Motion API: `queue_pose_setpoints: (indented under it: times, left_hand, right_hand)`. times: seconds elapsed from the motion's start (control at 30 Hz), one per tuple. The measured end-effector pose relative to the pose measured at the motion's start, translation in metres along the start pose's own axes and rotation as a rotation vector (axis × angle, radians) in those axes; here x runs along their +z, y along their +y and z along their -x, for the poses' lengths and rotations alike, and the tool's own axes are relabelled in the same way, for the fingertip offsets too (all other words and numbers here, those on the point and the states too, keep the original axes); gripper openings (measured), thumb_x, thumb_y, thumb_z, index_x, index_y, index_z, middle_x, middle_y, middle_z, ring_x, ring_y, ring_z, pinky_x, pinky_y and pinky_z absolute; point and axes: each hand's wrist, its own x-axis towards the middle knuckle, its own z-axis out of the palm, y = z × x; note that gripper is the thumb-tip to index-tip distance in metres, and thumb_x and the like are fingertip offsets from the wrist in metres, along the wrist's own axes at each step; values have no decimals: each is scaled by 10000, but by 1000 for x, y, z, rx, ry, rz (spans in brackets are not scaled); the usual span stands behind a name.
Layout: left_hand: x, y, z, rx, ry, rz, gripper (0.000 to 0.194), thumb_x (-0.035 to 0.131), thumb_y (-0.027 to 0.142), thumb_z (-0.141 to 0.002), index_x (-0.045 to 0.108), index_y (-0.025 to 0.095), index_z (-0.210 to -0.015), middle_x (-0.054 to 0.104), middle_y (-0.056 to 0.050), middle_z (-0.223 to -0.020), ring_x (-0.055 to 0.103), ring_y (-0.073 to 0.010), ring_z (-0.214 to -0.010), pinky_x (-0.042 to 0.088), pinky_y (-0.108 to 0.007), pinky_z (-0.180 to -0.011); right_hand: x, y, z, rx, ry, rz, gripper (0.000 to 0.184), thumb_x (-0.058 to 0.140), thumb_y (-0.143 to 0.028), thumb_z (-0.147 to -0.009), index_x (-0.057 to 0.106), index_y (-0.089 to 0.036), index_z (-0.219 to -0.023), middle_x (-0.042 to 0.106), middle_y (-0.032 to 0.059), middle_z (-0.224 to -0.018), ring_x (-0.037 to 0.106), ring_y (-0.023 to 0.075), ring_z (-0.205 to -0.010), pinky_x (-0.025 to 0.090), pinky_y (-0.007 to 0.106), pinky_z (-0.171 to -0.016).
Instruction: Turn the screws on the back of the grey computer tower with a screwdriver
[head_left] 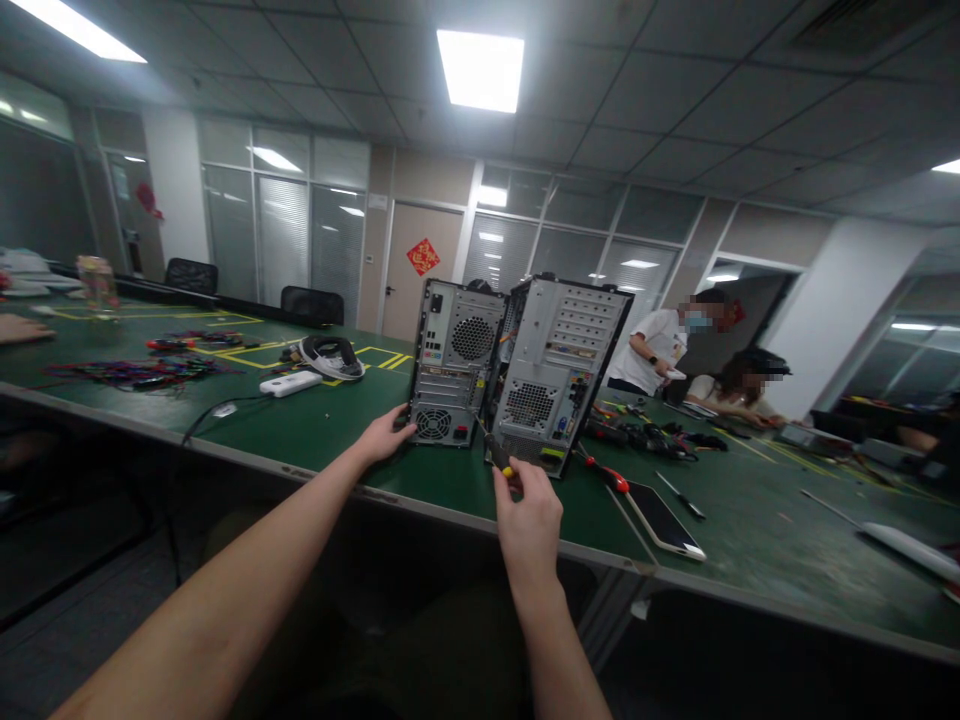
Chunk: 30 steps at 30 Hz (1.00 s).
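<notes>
Two computer towers stand side by side on the green table, their back panels facing me. On the left one (450, 395), my left hand (384, 438) grips the lower left edge, with the thumb on the back panel beside the fan grille. My right hand (529, 508) pinches a screwdriver (498, 455) by its black and yellow handle. Its shaft points up and left toward the right edge of the left tower; whether the tip touches a screw is too small to tell. The taller right tower (536, 370) is just behind the screwdriver.
Right of the towers lie a red-handled tool (616, 481), a smartphone (664, 520), a thin screwdriver (681, 495) and dark cables (652, 438). Leftward are a white power strip (291, 384), a coiled cable (330, 357) and loose wires (142, 371). Two people (652, 350) are at the far right.
</notes>
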Motion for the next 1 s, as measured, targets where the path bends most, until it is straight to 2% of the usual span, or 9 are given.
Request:
queue_pose_setpoints:
  times: [0.13,0.27,0.33,0.47,0.63,0.77,1.0]
  left_hand:
    - [1,-1,-1,10,-6,14,679,645,437,-911,482,191,-1521,652,-124,-1431,669,-272,-1245,504,-385,-1092]
    - [1,1,1,17,-2,8,668,639,435,-915,492,179,-1514,641,-127,-1445,674,-271,-1238,508,-375,-1088]
    - [1,2,1,9,3,4,666,641,435,-914,496,179,-1512,651,-126,-1432,678,-270,-1231,509,-374,-1085]
    - [1,0,1,9,2,4,679,638,441,-915,477,185,-1524,643,-127,-1442,675,-268,-1235,508,-380,-1086]
    - [1,-1,0,11,-18,5,694,631,453,-919,460,183,-1535,629,-133,-1458,665,-272,-1252,503,-384,-1092]
    - [2,-3,-1,6,8,6,689,652,452,-908,484,184,-1520,650,-128,-1432,672,-272,-1240,510,-374,-1081]
    - [2,-3,-1,17,11,16,691,655,452,-901,490,186,-1517,635,-133,-1450,678,-276,-1230,502,-387,-1094]
  right_hand:
    - [0,0,-1,-29,8,6,333,487,-395,-1039,713,-160,-1107,706,126,-1050,703,232,-902,573,364,-833]
    - [3,4,0,42,3,-7,390,543,-497,-1013,715,-147,-1023,706,93,-885,679,199,-715,568,322,-695]
    - [4,5,0,58,13,-18,412,546,-524,-1009,710,-146,-1018,700,88,-874,673,191,-693,568,314,-681]
    - [2,2,0,33,30,-37,353,527,-465,-1022,691,-155,-1060,680,119,-1010,682,197,-770,584,324,-719]
    - [0,-1,-1,10,25,2,241,514,-320,-1003,689,-178,-1087,670,116,-1041,682,232,-867,582,379,-805]
    - [1,-1,-1,8,38,-29,266,492,-257,-980,691,-176,-1137,675,134,-1116,689,242,-963,594,381,-860]
    - [1,0,0,43,1,-57,301,524,-356,-1007,704,-145,-1125,715,140,-1041,720,223,-828,620,360,-775]
